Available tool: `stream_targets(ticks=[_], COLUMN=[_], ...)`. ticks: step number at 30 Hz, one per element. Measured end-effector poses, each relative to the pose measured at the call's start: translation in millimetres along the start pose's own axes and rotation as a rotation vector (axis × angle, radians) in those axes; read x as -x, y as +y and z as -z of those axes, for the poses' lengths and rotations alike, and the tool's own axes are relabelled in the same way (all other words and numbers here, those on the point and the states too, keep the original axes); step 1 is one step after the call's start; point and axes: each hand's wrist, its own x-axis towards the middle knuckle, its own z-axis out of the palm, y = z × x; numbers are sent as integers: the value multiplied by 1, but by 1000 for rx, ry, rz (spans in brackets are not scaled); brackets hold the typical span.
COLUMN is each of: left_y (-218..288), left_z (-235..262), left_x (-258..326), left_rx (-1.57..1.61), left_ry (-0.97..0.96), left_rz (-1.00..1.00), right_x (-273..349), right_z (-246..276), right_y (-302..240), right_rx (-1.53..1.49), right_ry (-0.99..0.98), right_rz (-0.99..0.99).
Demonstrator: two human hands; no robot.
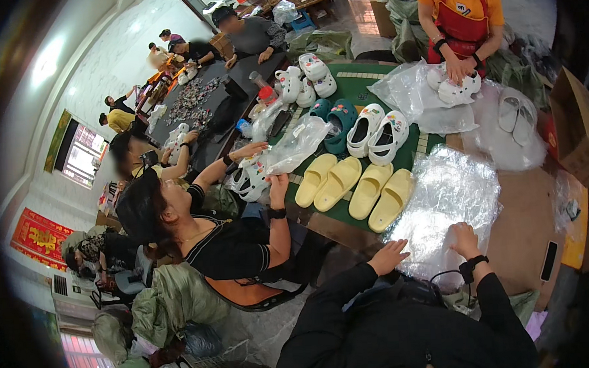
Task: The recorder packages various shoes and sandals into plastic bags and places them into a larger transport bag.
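My left hand rests flat at the near edge of a stack of clear plastic bags on the table, fingers spread. On the same stack, my right hand pinches the bags' near edge, a black band on its wrist. Just beyond the stack lie two pairs of yellow slides on a green mat.
White clogs and teal clogs lie further back. A person in a red apron bags white clogs opposite. A seated person in black on my left handles bagged shoes. A black phone lies right, by cardboard boxes.
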Motion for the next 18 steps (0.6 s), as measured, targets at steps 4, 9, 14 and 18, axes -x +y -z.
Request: stream_targets(ticks=[4,9,14,18], left_y=[4,2,-5,-24], left_z=[0,-3,22,36], left_x=[3,-2,-10,-13], left_rx=[7,8,69,56], left_ry=[-12,188,151,80], left_rz=[-14,3,-31,-36], right_x=[0,-1,-3,-8], right_z=[-9,-8,-12,-1], right_y=[1,-4,1,-11], right_rx=[62,90,68,64], right_ry=[60,74,39,50], right_rz=[-7,-17,-93,-87])
